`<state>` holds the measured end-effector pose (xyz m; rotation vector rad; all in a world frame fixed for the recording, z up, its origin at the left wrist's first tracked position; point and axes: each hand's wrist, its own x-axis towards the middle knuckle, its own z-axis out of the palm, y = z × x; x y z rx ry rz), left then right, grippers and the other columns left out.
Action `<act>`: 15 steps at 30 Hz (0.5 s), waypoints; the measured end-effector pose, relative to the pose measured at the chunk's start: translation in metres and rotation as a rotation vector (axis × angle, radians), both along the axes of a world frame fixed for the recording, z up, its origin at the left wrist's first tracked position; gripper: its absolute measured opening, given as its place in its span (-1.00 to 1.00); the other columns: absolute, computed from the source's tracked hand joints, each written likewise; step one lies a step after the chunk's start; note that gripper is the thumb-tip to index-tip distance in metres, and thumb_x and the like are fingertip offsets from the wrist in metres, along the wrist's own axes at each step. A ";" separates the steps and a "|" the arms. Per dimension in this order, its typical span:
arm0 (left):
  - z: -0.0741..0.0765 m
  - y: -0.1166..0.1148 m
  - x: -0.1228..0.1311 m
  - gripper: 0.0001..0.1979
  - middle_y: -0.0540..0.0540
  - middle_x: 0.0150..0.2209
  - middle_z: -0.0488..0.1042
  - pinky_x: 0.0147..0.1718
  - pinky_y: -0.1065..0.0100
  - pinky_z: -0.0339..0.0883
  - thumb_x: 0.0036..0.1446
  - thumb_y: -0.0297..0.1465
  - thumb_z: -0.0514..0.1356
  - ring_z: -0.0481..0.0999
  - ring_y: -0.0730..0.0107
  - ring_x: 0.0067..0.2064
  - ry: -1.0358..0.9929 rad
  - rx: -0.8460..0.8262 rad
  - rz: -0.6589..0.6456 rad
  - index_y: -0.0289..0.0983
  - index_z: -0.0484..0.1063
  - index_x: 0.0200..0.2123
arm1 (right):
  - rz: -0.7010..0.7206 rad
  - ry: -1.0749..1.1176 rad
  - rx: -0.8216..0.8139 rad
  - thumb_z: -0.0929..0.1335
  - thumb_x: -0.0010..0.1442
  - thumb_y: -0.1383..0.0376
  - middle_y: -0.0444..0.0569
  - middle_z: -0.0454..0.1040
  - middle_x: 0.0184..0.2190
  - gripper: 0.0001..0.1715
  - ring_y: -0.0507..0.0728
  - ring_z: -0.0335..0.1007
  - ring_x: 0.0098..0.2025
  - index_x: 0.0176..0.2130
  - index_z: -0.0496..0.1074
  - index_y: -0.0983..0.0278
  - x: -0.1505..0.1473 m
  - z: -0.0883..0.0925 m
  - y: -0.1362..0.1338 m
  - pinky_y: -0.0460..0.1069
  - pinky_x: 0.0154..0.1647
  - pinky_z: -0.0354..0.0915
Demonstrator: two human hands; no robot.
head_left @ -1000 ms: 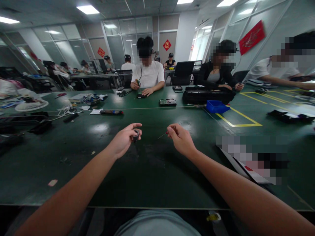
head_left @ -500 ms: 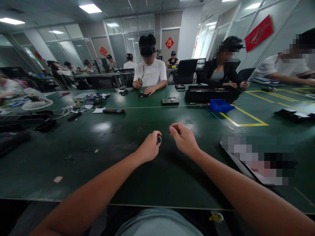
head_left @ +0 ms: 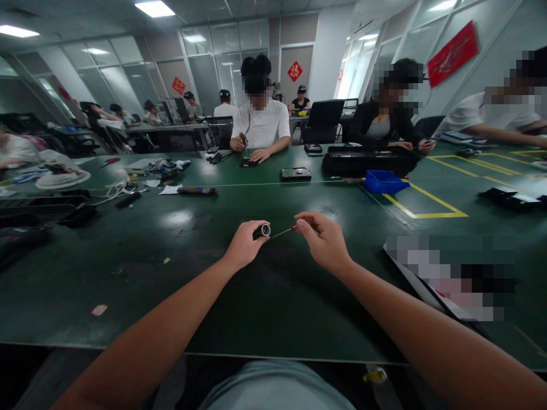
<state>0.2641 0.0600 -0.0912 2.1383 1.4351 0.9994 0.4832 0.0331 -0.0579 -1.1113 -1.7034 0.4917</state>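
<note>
Over the green table, my left hand (head_left: pixel 245 246) is closed around a small black cylinder (head_left: pixel 265 230) with a silver ring at its open end, which faces me. Its exact kind is unclear. My right hand (head_left: pixel 323 239) pinches the red handle of a thin screwdriver (head_left: pixel 284 232), whose metal shaft points left. The shaft's tip is close to the cylinder, just below its ring; whether they touch I cannot tell. My right fingers hide most of the handle.
Across the green table (head_left: pixel 205 307) lie a hard drive (head_left: pixel 296 173), a blue bin (head_left: pixel 386 181), a long black housing (head_left: pixel 371 161) and a taped pen-like tool (head_left: pixel 197 191). A co-worker (head_left: pixel 260 128) sits opposite. Papers (head_left: pixel 421 285) lie right of my arm.
My left hand has moved left and slightly up with the cylinder, turning its ringed end into fuller view. More of the screwdriver shaft now shows; my right hand has barely moved.
</note>
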 end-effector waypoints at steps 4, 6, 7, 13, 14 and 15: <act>0.000 -0.001 0.002 -0.62 -0.12 0.06 0.50 0.18 0.05 0.20 0.15 -0.47 0.29 0.39 0.13 0.12 -0.013 0.002 -0.038 -0.19 0.47 0.06 | 0.035 0.044 0.000 0.29 0.32 0.14 -0.01 0.62 -0.28 -0.72 0.17 0.57 -0.23 -0.08 0.48 0.22 0.000 -0.002 0.000 0.07 -0.18 0.40; 0.001 -0.001 0.002 -0.61 -0.11 0.07 0.50 0.17 0.04 0.20 0.16 -0.46 0.28 0.39 0.12 0.13 -0.013 -0.008 -0.049 -0.17 0.46 0.07 | 0.030 0.010 -0.010 0.29 0.32 0.15 -0.01 0.62 -0.26 -0.73 0.18 0.57 -0.21 -0.08 0.48 0.21 0.000 -0.003 0.000 0.08 -0.18 0.40; 0.001 -0.001 0.002 -0.61 -0.11 0.07 0.50 0.17 0.03 0.20 0.16 -0.45 0.28 0.39 0.12 0.13 -0.012 -0.014 -0.053 -0.16 0.46 0.08 | 0.024 0.004 -0.015 0.29 0.32 0.15 -0.01 0.62 -0.25 -0.73 0.18 0.57 -0.21 -0.08 0.47 0.21 0.000 -0.004 0.001 0.09 -0.17 0.40; 0.001 -0.002 0.001 -0.60 -0.09 0.05 0.51 0.14 0.05 0.22 0.17 -0.43 0.27 0.40 0.12 0.11 -0.003 -0.040 -0.083 -0.12 0.46 0.09 | -0.017 0.039 -0.024 0.28 0.32 0.13 0.00 0.62 -0.27 -0.71 0.18 0.57 -0.21 -0.09 0.46 0.22 0.000 -0.006 0.004 0.07 -0.18 0.39; 0.001 -0.002 0.001 -0.60 -0.09 0.05 0.51 0.14 0.06 0.23 0.16 -0.43 0.28 0.40 0.12 0.11 -0.005 -0.036 -0.084 -0.12 0.46 0.09 | -0.014 0.039 -0.031 0.28 0.31 0.13 0.00 0.62 -0.28 -0.72 0.17 0.56 -0.22 -0.10 0.46 0.23 0.000 -0.005 0.004 0.06 -0.19 0.39; 0.001 -0.002 0.001 -0.60 -0.08 0.04 0.51 0.14 0.07 0.23 0.16 -0.43 0.28 0.41 0.13 0.10 -0.007 -0.031 -0.086 -0.12 0.47 0.08 | -0.006 0.037 -0.043 0.29 0.31 0.13 0.00 0.62 -0.30 -0.71 0.16 0.56 -0.24 -0.13 0.47 0.24 0.000 -0.004 0.004 0.06 -0.21 0.38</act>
